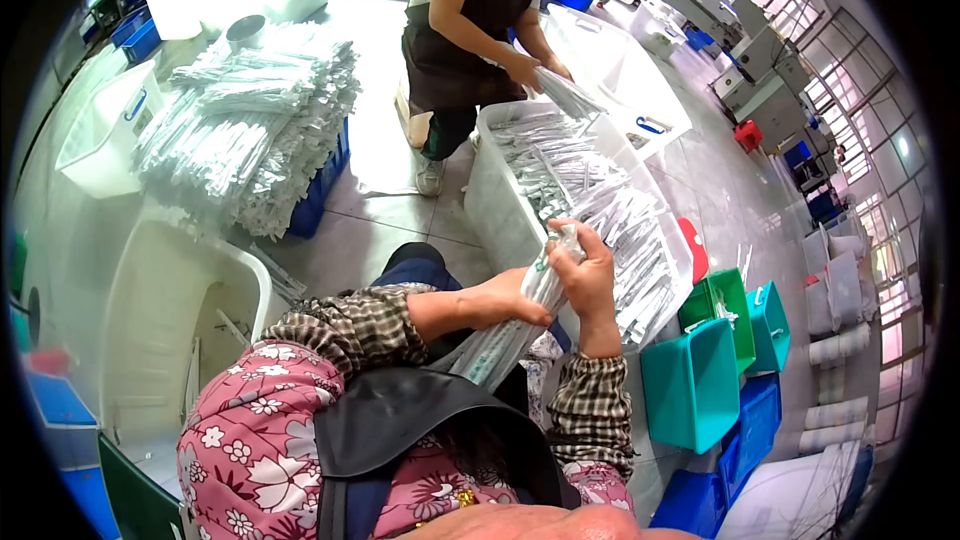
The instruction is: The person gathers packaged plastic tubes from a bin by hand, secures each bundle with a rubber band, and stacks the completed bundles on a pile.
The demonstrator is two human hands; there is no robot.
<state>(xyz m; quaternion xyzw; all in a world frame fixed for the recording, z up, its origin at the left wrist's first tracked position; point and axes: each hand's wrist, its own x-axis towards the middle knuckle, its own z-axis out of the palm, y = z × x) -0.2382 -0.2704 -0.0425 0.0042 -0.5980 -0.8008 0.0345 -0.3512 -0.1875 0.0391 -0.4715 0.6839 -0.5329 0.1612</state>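
Observation:
A bundle of long, thin white strips (pixel 490 352), apparently in clear wrapping, slants across my lap. My left hand (pixel 512 300) is closed around its middle. At the upper end, my right hand (pixel 582 265) is closed on the same bundle, fingers bent round the tip. Just beyond my hands stands a white plastic bin (pixel 512 180) filled with many loose strips (pixel 628 258) of the same look. The lower end of my bundle is partly hidden behind my left forearm and black apron.
Across the bin a person in a dark apron (pixel 465 50) holds other strips (pixel 568 95). A tall strip pile (pixel 255 120) rests on a blue crate (pixel 322 180) at left. A white tub (pixel 135 320) stands by my left side; teal bins (pixel 660 390) and a green bin (pixel 742 325) are at right.

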